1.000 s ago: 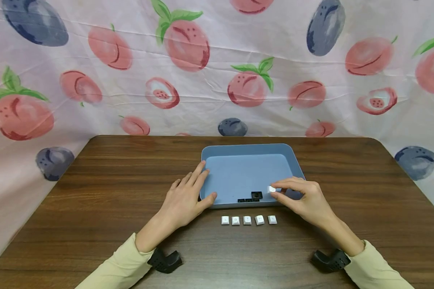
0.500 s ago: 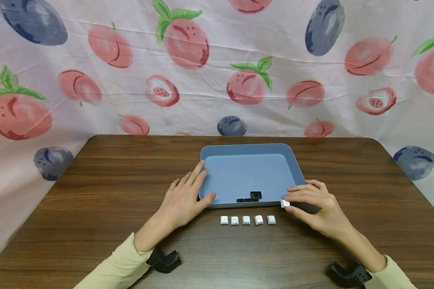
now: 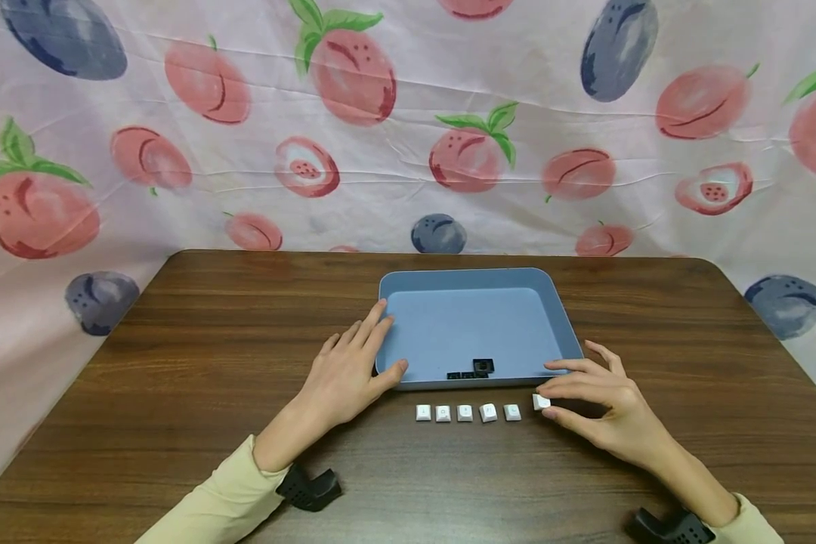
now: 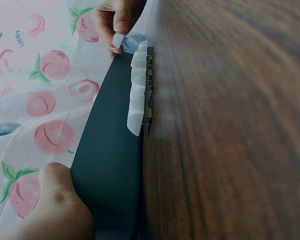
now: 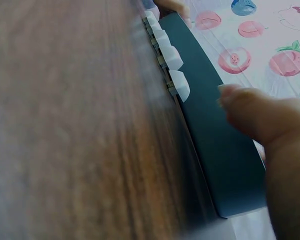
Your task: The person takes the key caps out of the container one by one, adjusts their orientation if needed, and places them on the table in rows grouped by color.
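White keycaps (image 3: 465, 413) on dark switch bases (image 4: 148, 113) stand five in a row on the wood-grained worktop (image 3: 449, 483), along the near edge of a smooth blue tray (image 3: 462, 317); a sixth keycap (image 3: 540, 403), pinched by the right hand (image 3: 605, 400) beyond the row's right end, looks not yet released. The left hand (image 3: 347, 370) spreads its fingers at the tray's left edge, and small black pieces (image 3: 483, 366) by its near wall are perhaps what is left
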